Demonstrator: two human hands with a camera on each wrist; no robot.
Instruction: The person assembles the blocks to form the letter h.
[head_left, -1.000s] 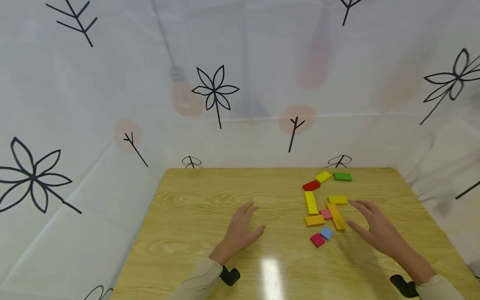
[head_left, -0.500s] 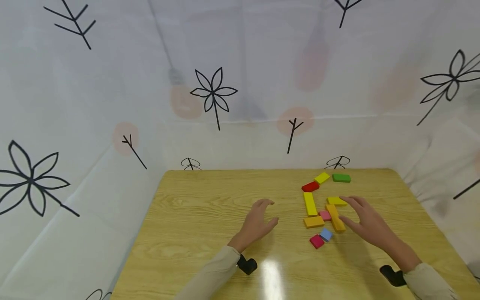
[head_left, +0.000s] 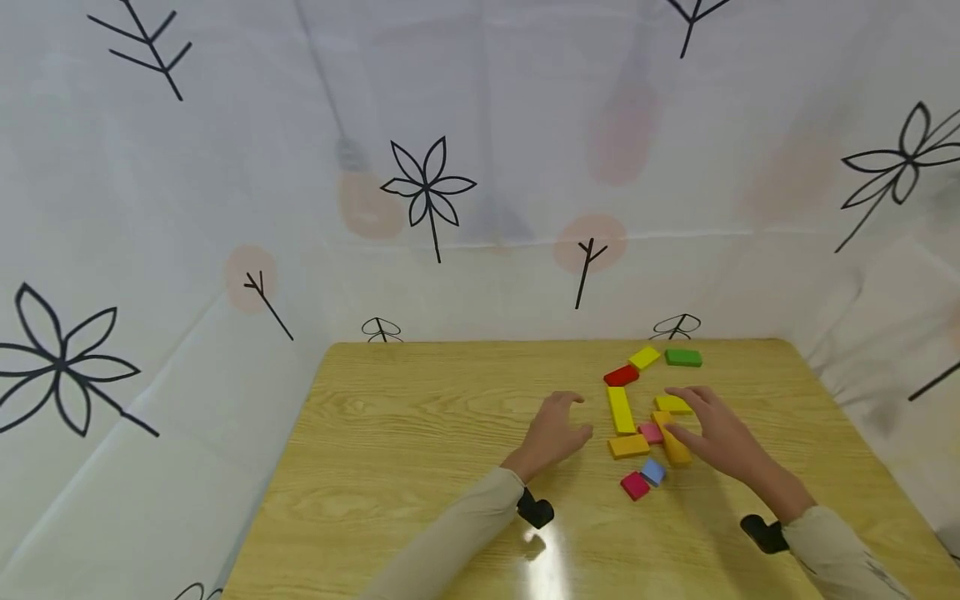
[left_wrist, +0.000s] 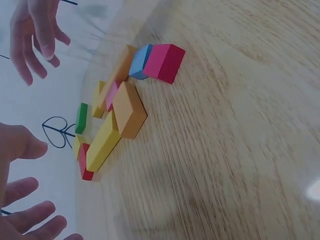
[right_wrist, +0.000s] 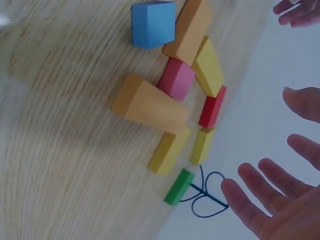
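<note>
Several coloured wooden blocks lie on the table's right half. My left hand hovers just left of the long yellow block and a short orange block, fingers spread and holding nothing. Above the long orange block and another yellow block hangs my right hand, its fingers relaxed and apart. A pink block sits between the two orange ones. Nearer the front, a blue block meets a crimson block. Farther back lie a red block, a small yellow block and a green block.
The wooden table ends at a white cloth backdrop printed with plants, which also stands along both sides. Black wrist mounts hang below both wrists.
My left hand has moved right, toward the blocks. My right hand has shifted a little left, over the orange and yellow blocks. The blocks stay where they were.
</note>
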